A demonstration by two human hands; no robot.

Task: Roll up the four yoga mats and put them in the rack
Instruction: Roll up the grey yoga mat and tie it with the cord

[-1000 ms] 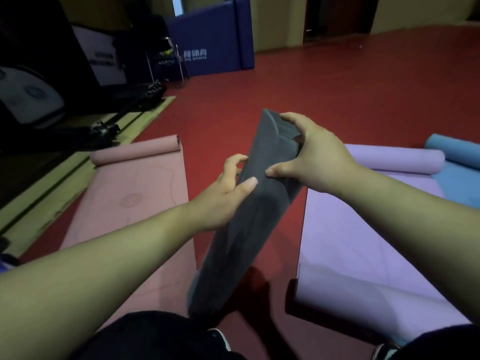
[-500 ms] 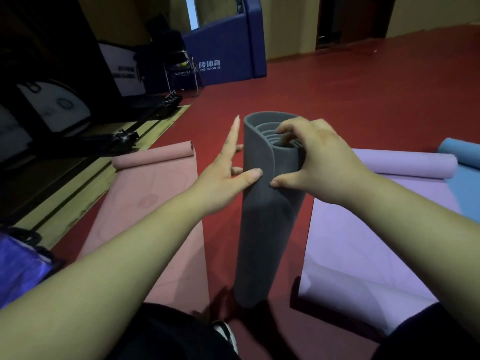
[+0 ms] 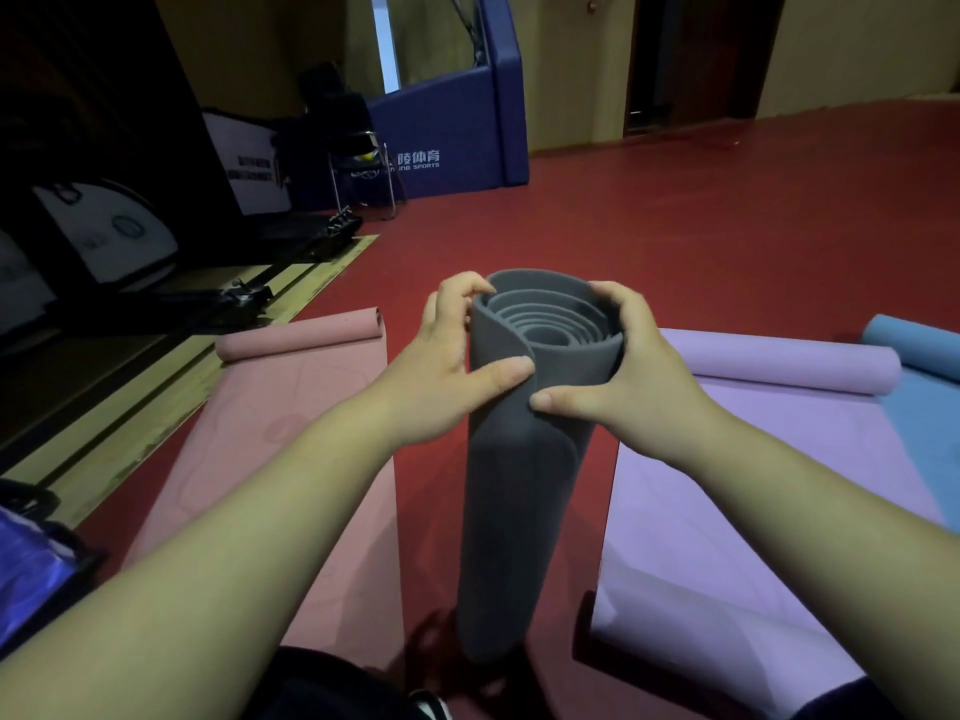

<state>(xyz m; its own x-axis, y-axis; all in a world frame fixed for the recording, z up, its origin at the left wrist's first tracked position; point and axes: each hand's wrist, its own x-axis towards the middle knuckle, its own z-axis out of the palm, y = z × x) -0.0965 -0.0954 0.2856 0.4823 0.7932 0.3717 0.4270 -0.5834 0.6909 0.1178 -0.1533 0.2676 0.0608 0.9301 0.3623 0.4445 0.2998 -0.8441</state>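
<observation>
A rolled grey yoga mat [image 3: 514, 511] stands upright on the red floor in front of me, its spiral top end facing the camera. My left hand [image 3: 447, 366] grips its top from the left, thumb across the front. From the right, my right hand [image 3: 623, 376] grips the same end, thumb on the loose flap. A pink mat [image 3: 291, 439] lies mostly unrolled at the left, a purple mat [image 3: 737, 491] at the right, and a blue mat [image 3: 930, 407] beyond it. No rack is recognisable.
Dark equipment and white signboards [image 3: 104, 236] crowd the left side beside a wooden strip [image 3: 156, 407]. A chair [image 3: 363, 168] and a blue padded barrier [image 3: 457, 142] stand at the back. Open red floor [image 3: 727, 226] stretches ahead and right. A blue bag [image 3: 26, 558] sits at lower left.
The grey roll went from leaning to standing upright. My left hand, spread flat beside it half a second ago, now wraps the top; my right hand slid to the right side.
</observation>
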